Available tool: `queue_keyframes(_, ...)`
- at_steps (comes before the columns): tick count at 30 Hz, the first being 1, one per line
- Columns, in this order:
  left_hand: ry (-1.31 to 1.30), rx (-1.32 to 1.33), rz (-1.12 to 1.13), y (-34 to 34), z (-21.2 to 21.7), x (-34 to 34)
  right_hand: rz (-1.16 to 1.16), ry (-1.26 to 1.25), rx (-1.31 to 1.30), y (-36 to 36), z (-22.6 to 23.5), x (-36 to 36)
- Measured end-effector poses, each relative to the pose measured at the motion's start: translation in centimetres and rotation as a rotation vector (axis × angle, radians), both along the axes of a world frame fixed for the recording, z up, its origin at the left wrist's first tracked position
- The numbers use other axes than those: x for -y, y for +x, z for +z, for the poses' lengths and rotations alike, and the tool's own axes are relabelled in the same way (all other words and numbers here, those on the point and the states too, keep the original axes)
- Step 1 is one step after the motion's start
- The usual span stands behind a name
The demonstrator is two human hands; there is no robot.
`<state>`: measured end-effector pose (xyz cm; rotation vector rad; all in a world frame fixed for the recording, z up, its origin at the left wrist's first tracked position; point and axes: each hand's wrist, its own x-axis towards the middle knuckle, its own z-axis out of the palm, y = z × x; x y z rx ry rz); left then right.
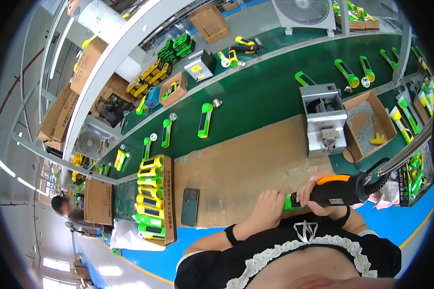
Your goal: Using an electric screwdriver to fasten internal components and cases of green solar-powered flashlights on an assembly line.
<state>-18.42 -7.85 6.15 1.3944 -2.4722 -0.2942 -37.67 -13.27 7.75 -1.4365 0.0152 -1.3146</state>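
At the near edge of the cardboard-covered bench, my left hand [270, 207] is closed around a green flashlight body [289, 203], mostly hidden by my fingers. My right hand [314, 196] wraps round the front end of a black electric screwdriver [340, 190] with an orange strip. The tool lies nearly level, its tip toward the flashlight; whether they touch is hidden by my fingers. Left of my hands, a dark phone [190, 207] rests on the cardboard sheet [241, 168].
A box [169, 207] of green and yellow flashlights stands at left. A grey screw feeder [326, 132] and an open carton [393, 126] of small screws stand at right. Beyond, a green conveyor [260, 96] carries flashlights and reflectors. Another person [65, 207] is far left.
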Motion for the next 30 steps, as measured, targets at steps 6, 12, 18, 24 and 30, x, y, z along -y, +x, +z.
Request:
queue_keyframes(6, 0.065, 0.085, -0.033, 3.3, -1.3, 0.3, -0.003, 0.160, 0.152, -3.3, 3.1, 1.8)
queue_keyframes(12, -0.035, 0.187, 0.293, 6.1, -2.2, 4.4, -0.465, 0.085, 0.013, -7.3, 4.6, 3.6)
queue_keyframes(18, -0.268, -0.163, 0.320, 0.4, -7.7, 25.3, -0.633, 0.053, 0.025, -5.2, 3.9, 2.7)
queue_keyframes(24, 0.059, -0.558, 0.546, 0.8, -8.4, 37.3, -0.661, 0.087, -0.039, -3.8, 1.0, 1.7)
queue_keyframes(30, -0.308, 0.702, 1.318, 19.8, -8.6, 34.8, -1.032, 0.124, -0.121, -7.1, -0.8, -1.9)
